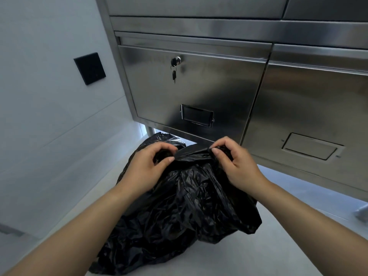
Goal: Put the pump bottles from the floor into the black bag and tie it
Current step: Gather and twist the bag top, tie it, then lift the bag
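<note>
A crumpled black bag lies bulging on the pale floor in front of me. My left hand grips a bunch of the bag's top edge on the left. My right hand pinches another bunch of the top edge on the right. A taut strip of black plastic runs between the two hands. No pump bottles are in sight; whatever is inside the bag is hidden by the plastic.
A stainless steel cabinet stands just behind the bag, with a key hanging from its lock. A white wall with a black square plate is at the left. Something grey lies at the right edge.
</note>
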{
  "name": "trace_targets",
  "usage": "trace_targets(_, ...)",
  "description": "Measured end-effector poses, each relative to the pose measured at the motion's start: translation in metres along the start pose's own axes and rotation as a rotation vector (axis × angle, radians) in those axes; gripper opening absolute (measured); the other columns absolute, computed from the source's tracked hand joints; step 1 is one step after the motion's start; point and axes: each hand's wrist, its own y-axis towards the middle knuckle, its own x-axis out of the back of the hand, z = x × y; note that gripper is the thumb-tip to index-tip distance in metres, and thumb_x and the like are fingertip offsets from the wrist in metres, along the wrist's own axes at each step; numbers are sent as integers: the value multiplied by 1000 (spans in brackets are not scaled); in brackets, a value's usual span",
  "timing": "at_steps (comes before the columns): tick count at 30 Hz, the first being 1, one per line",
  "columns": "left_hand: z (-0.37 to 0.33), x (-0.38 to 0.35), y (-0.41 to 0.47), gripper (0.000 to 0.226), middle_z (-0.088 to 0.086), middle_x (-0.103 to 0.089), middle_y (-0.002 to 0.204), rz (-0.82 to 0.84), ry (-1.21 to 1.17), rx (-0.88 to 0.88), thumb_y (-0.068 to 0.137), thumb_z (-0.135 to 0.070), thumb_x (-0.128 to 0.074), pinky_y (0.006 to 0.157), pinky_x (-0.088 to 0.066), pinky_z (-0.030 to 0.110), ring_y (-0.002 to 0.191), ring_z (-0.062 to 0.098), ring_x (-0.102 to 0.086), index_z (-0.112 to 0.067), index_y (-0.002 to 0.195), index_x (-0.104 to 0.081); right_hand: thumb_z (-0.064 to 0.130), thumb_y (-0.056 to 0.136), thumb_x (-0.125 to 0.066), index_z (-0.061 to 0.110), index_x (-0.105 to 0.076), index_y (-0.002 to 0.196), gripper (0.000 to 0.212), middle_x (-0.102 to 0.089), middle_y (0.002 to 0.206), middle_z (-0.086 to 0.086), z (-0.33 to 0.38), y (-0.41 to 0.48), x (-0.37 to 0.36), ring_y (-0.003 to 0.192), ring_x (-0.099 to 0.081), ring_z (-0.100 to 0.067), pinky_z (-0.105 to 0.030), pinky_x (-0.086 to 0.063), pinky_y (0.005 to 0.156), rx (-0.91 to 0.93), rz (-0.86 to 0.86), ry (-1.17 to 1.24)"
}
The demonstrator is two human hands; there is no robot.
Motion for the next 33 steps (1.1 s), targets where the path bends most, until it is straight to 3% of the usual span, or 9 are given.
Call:
trace_targets(4, 4, 12, -9, 35, -22, -62, 89, 159, 162, -105, 93, -7, -50, 77, -37, 3, 90, -9, -56, -41, 96, -56, 25, 94, -51, 28, -55, 91, 6, -61, 78, 14, 4, -9, 20, 76, -56, -6, -18, -42, 65, 63, 186, -201)
trace_targets(8, 4, 5, -17, 34, -17, -57, 85, 235, 164, -109, 95, -7, -44, 74, -37, 6, 87, -2, -54, -40, 93, -53, 30, 93, -47, 22, -56, 95, 12, -62, 84, 13, 6, -24, 11, 78, -55, -3, -14, -41, 69, 138, 235, -288)
trace_targets(13, -5, -9, -23, 23, -19, -56, 95, 135, 67, -99, 98, -19, -42, 78, -35, 3, 95, -5, -52, -39, 98, -52, 31, 94, -44, 21, -56, 97, 16, -63, 91, 8, -11, -35, 14, 82, -57, -10, -30, -47, 73, 161, 272, -406)
trace_targets(18, -6, -17, -27, 20, -20, -63, 95, 107, -5, -68, 96, -24, -46, 78, -37, 3, 97, -6, -56, -39, 95, -58, 31, 92, -47, 36, -53, 93, 7, -62, 86, 21, -22, -46, 20, 81, -57, 2, -12, -42, 69, 108, 157, -273)
trace_targets(22, -11, -26, -24, 21, -24, -66, 95, -49, -124, -17, 93, -36, -43, 80, -40, 6, 95, -4, -60, -36, 92, -63, 43, 91, -44, 35, -53, 93, 12, -63, 90, 19, -16, -47, 8, 81, -61, -4, -16, -45, 68, 86, 115, -159)
trace_targets(25, -9, -27, -18, 22, -21, -67, 92, -84, -50, -53, 97, -28, -43, 79, -40, 4, 95, -8, -59, -38, 93, -62, 37, 92, -46, 32, -54, 95, 10, -63, 85, 18, -19, -43, 9, 80, -58, 1, -11, -42, 69, 130, 127, -234)
trace_targets(30, 8, -25, -20, 18, -25, -59, 93, 110, 164, -127, 96, -19, -46, 75, -36, -1, 92, -19, -53, -24, 102, -63, 22, 92, -49, 15, -58, 96, 12, -65, 89, 6, -34, -43, 18, 82, -55, -4, -7, -39, 73, 176, 176, -379)
trace_targets(33, 19, -19, -27, 19, -27, -57, 94, 167, 204, -105, 96, -18, -47, 74, -35, -2, 90, -21, -52, -23, 104, -62, 20, 92, -49, 12, -59, 96, 14, -66, 89, 2, -42, -50, 25, 80, -55, -7, -11, -41, 72, 165, 208, -425)
